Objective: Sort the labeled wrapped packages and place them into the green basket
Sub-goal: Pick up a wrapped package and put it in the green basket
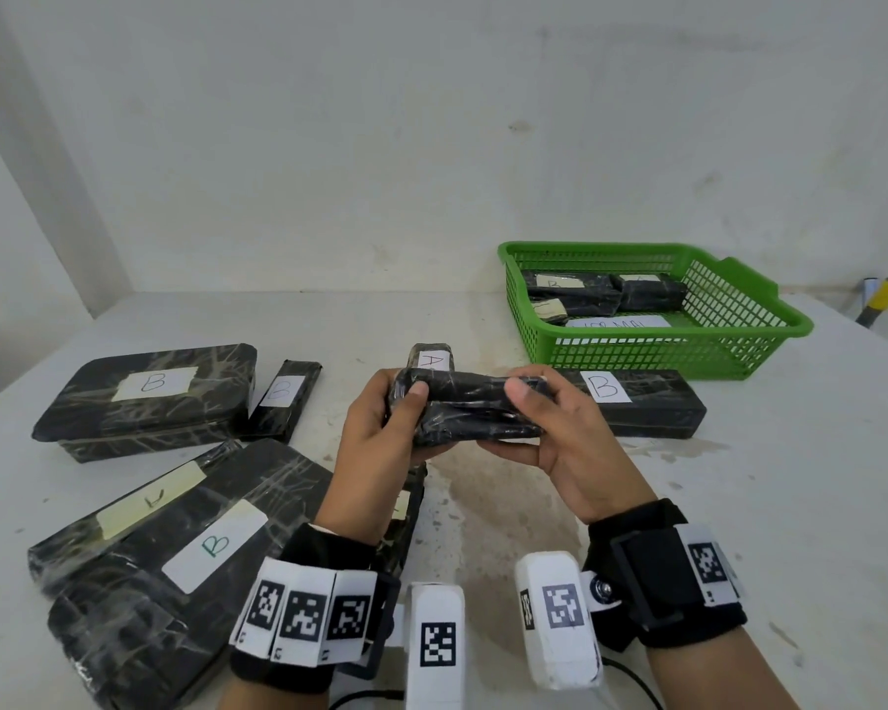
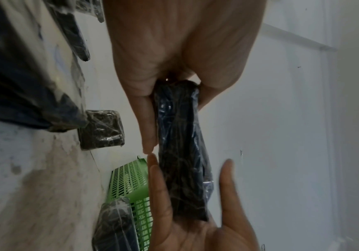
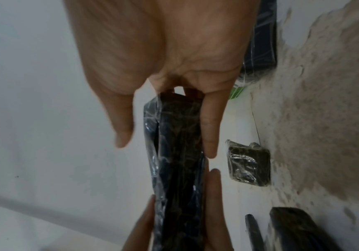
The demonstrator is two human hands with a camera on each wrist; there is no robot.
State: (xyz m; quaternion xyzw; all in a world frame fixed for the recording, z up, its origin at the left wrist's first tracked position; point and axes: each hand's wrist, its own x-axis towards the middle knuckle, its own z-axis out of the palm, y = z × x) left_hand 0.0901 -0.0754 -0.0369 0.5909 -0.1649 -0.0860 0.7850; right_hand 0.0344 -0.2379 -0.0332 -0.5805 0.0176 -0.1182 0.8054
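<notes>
While both hands grip the black plastic-wrapped package [image 1: 465, 408] by its ends, left hand [image 1: 380, 443] and right hand [image 1: 567, 443] curled round it, its long axis runs left-right, with the green mesh basket [image 1: 739, 345] far right.

Both hands raised together in front of the body, gripping one package.

The left hand [image 1: 380, 427] and right hand [image 1: 560, 427] face each other, palms inward, each closed around one end of a dark wrapped package [image 1: 462, 412] held lengthwise between them above the tabletop [image 1: 739, 504]. The left thumb [image 1: 415, 394] lies over the top near edge, and the right thumb [image 1: 521, 392] does the same at the other end; the remaining fingers wrap underneath and behind. Both forearms come up from the lower edge of the head view, angled inward. Each wrist wears a black strap carrying a white camera block and square black-and-white markers. In both wrist views, the fingertips of the two hands nearly meet along the package.
</notes>
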